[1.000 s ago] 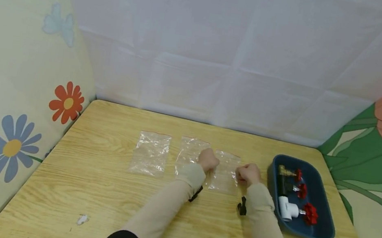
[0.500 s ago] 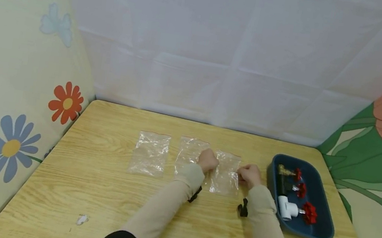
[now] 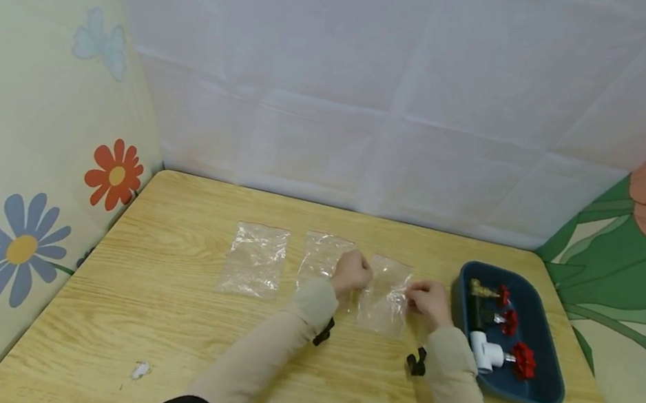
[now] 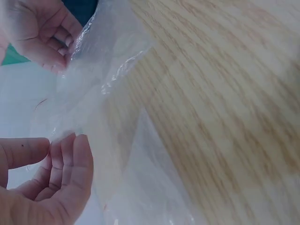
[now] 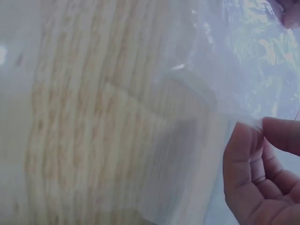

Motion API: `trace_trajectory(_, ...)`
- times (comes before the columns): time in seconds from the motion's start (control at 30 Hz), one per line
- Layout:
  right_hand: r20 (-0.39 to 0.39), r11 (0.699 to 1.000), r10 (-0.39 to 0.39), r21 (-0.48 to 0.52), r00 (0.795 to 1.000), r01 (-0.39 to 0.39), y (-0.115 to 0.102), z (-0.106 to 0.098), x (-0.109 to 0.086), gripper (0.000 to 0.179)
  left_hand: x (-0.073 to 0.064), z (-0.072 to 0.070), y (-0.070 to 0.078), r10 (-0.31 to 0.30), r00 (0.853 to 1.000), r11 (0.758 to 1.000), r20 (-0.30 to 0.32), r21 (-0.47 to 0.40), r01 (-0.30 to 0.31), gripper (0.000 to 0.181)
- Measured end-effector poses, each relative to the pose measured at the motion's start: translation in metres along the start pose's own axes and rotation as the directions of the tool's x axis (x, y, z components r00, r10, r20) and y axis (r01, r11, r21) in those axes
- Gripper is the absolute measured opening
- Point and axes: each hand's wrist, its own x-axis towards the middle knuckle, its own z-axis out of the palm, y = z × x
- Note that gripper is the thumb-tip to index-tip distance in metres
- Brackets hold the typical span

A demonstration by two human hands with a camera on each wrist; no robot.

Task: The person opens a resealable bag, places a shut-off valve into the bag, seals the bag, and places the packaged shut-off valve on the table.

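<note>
A clear zip-lock bag (image 3: pixel 384 301) with a thin red line along its top is held between both hands, raised off the wooden table in the wrist views. My left hand (image 3: pixel 353 273) pinches its left edge between thumb and fingertips. On the opposite edge, my right hand (image 5: pixel 262 173) pinches the film between thumb and forefinger. Beside the left hand a second clear bag (image 3: pixel 317 256) lies flat, partly covered by that hand. Farther left is a third bag (image 3: pixel 254 261), also flat on the table.
A dark blue bin (image 3: pixel 547 395) stands right of the right hand. Inside are a white valve (image 3: pixel 483 353), a brass valve (image 3: pixel 482 290) and a dark one, all with red handwheels. A white curtain (image 3: pixel 309 123) hangs behind the wooden table (image 3: pixel 155 316).
The held bag has shifted slightly right and toward me, its film now spread flatter between the hands. My right hand has moved a little right with its edge; the other bags stay put.
</note>
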Motion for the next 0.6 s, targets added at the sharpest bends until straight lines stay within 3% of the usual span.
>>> trace_trajectory(0.23,0.006,0.997,-0.06,0.047,0.998,0.06,-0.007,-0.003,-0.015,0.021,-0.01,-0.012,-0.005,0.03,0.998,0.989,0.056,-0.144,-0.022,0.009)
trace_trajectory(0.6,0.037,0.989,-0.143,0.048,0.989,0.141,-0.015,0.002,-0.029,0.017,-0.022,-0.024,-0.01,0.058,0.996,0.987,0.072,-0.154,-0.046,0.008)
